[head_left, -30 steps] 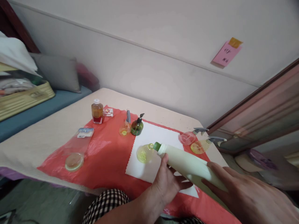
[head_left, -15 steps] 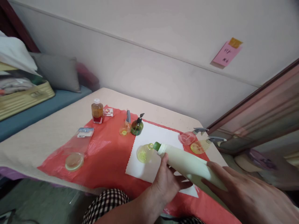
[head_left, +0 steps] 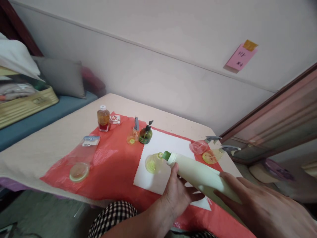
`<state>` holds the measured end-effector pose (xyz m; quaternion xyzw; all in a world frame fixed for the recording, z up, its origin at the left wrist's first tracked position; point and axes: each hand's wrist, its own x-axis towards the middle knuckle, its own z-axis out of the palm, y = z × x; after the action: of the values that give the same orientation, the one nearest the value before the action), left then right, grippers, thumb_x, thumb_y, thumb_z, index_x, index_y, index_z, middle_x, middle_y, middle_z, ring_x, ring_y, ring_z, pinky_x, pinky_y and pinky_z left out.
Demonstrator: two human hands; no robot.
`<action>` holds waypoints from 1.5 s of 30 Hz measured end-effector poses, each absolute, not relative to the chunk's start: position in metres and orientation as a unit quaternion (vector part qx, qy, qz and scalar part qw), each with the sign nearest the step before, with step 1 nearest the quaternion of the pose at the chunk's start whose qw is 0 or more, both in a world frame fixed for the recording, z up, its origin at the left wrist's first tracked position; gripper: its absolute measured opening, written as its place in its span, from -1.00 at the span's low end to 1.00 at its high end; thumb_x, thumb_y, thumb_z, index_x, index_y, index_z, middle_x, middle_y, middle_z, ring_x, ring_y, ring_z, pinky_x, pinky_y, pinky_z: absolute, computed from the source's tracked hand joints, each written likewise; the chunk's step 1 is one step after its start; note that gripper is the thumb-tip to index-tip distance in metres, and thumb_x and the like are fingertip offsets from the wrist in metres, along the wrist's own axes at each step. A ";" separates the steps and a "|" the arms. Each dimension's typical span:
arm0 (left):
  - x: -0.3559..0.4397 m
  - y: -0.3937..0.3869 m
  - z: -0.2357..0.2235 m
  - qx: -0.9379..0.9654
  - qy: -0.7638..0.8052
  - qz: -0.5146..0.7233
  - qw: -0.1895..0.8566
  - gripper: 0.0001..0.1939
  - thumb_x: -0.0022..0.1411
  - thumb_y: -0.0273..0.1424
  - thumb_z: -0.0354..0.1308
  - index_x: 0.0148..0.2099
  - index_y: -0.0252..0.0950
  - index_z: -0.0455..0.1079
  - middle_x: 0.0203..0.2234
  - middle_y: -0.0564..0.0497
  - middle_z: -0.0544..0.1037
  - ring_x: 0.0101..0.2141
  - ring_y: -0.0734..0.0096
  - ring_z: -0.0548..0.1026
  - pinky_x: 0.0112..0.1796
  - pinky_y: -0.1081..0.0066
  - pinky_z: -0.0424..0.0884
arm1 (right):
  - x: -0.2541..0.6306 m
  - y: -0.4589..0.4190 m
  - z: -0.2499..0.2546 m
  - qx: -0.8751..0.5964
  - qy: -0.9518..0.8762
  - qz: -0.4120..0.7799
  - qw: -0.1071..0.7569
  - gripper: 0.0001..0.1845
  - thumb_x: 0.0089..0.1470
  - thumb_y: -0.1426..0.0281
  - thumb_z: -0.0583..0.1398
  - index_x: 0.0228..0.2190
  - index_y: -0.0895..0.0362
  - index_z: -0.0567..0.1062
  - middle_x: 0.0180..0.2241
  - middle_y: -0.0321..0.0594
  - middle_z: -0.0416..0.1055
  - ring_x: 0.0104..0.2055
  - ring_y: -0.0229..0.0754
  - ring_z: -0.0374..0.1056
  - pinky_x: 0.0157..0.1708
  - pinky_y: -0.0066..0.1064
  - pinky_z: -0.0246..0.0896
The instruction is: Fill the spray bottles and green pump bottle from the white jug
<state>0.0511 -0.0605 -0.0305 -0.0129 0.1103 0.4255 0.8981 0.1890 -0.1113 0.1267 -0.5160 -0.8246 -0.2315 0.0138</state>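
Note:
A long pale green bottle [head_left: 198, 172] with a green tip lies tilted in the air between my hands. My left hand [head_left: 175, 191] supports it from below near the neck, thumb on its side. Around its base end wraps my right hand [head_left: 245, 195]. The bottle's green tip [head_left: 166, 155] is at the mouth of a small clear yellow bottle [head_left: 154, 163], which stands on white paper [head_left: 170, 140]; whether they touch I cannot tell. Behind it is a dark green pump bottle [head_left: 145, 135], beside a small clear orange bottle [head_left: 133, 137] with a grey trigger top.
A red sheet [head_left: 116, 165] covers part of the table [head_left: 61, 125]. At left are an amber bottle [head_left: 103, 119], a small box [head_left: 115, 119], a plastic packet [head_left: 90, 141] and a round lid [head_left: 79, 172]. Pink [head_left: 198, 146] and yellow [head_left: 211, 156] spray bottles lie at right.

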 end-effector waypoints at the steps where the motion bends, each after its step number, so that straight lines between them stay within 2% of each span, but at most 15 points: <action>1: 0.051 -0.060 -0.030 -0.012 0.111 0.425 0.898 -0.27 0.24 0.18 0.00 0.16 -0.31 0.34 0.03 -0.20 0.42 -0.14 0.00 0.48 -0.11 0.04 0.39 | 0.190 -0.112 0.126 -0.525 -0.820 -0.228 0.006 -0.72 0.15 0.36 0.04 -0.24 0.00 0.54 -0.42 -0.21 0.59 -0.57 -0.03 0.49 -0.65 -0.32 0.25; 5: 0.051 -0.060 -0.030 -0.013 0.107 0.427 0.898 -0.29 0.25 0.17 0.00 0.15 -0.31 0.36 0.05 -0.20 0.41 -0.13 0.01 0.47 -0.08 0.00 0.38 | 0.191 -0.114 0.125 -0.543 -0.812 -0.211 -0.022 -0.71 0.14 0.39 0.05 -0.17 0.00 0.51 -0.37 -0.19 0.61 -0.51 0.00 0.52 -0.61 -0.30 0.27; 10: 0.051 -0.061 -0.030 -0.015 0.112 0.425 0.898 -0.29 0.25 0.17 -0.01 0.13 -0.31 0.36 0.02 -0.18 0.41 -0.15 0.02 0.48 -0.11 0.03 0.39 | 0.195 -0.111 0.126 -0.523 -0.824 -0.215 -0.030 -0.76 0.16 0.33 0.10 -0.15 -0.01 0.50 -0.37 -0.24 0.61 -0.54 -0.09 0.50 -0.62 -0.36 0.23; 14: 0.052 -0.061 -0.031 -0.018 0.109 0.426 0.898 -0.29 0.27 0.17 -0.03 0.14 -0.32 0.35 0.02 -0.19 0.42 -0.14 0.02 0.48 -0.13 0.06 0.40 | 0.194 -0.111 0.122 -0.517 -0.818 -0.252 -0.027 -0.70 0.15 0.41 0.05 -0.14 0.02 0.50 -0.38 -0.23 0.60 -0.54 -0.10 0.50 -0.61 -0.34 0.23; 19: 0.052 -0.060 -0.031 -0.024 0.114 0.420 0.900 -0.27 0.25 0.18 -0.02 0.14 -0.33 0.34 0.01 -0.19 0.42 -0.16 0.03 0.48 -0.15 0.06 0.40 | 0.193 -0.112 0.124 -0.523 -0.821 -0.229 -0.026 -0.75 0.16 0.34 0.08 -0.16 0.01 0.50 -0.42 -0.26 0.58 -0.56 -0.09 0.49 -0.62 -0.33 0.23; 24: 0.051 -0.061 -0.031 -0.010 0.098 0.422 0.901 -0.27 0.25 0.18 -0.01 0.16 -0.32 0.34 0.04 -0.19 0.41 -0.14 0.02 0.47 -0.09 0.04 0.38 | 0.194 -0.114 0.125 -0.527 -0.816 -0.236 -0.028 -0.74 0.15 0.36 0.06 -0.17 0.01 0.50 -0.41 -0.23 0.59 -0.56 -0.06 0.49 -0.65 -0.33 0.23; 30: 0.051 -0.062 -0.030 -0.007 0.109 0.423 0.900 -0.26 0.23 0.19 0.00 0.17 -0.31 0.34 0.04 -0.19 0.40 -0.15 0.03 0.47 -0.12 0.06 0.37 | 0.188 -0.113 0.129 -0.498 -0.829 -0.253 -0.011 -0.74 0.14 0.36 0.07 -0.15 0.04 0.48 -0.46 -0.26 0.57 -0.60 -0.14 0.47 -0.68 -0.42 0.19; 36: 0.052 -0.061 -0.032 -0.010 0.100 0.421 0.901 -0.25 0.21 0.20 0.04 0.15 -0.31 0.35 0.07 -0.20 0.39 -0.13 0.02 0.46 -0.12 0.06 0.37 | 0.186 -0.112 0.131 -0.474 -0.840 -0.265 0.011 -0.76 0.14 0.37 0.05 -0.21 0.06 0.47 -0.55 -0.30 0.51 -0.67 -0.14 0.42 -0.74 -0.42 0.15; 41: 0.051 -0.061 -0.029 -0.013 0.108 0.424 0.899 -0.26 0.24 0.19 0.00 0.18 -0.30 0.32 0.06 -0.19 0.39 -0.12 0.01 0.46 -0.12 0.06 0.39 | 0.186 -0.113 0.129 -0.510 -0.823 -0.248 -0.015 -0.74 0.12 0.42 0.04 -0.22 0.04 0.49 -0.44 -0.21 0.58 -0.57 -0.07 0.49 -0.67 -0.36 0.23; 45: 0.050 -0.062 -0.029 -0.017 0.103 0.420 0.901 -0.29 0.28 0.17 -0.03 0.17 -0.31 0.33 0.04 -0.19 0.40 -0.13 0.03 0.47 -0.11 0.06 0.39 | 0.186 -0.115 0.128 -0.525 -0.819 -0.229 -0.021 -0.75 0.10 0.40 0.03 -0.30 0.02 0.51 -0.47 -0.21 0.56 -0.57 -0.07 0.48 -0.65 -0.35 0.24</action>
<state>0.0501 -0.0616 -0.0286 -0.0173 0.1033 0.4201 0.9014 0.1861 -0.1146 0.1284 -0.5253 -0.8193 -0.2289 -0.0214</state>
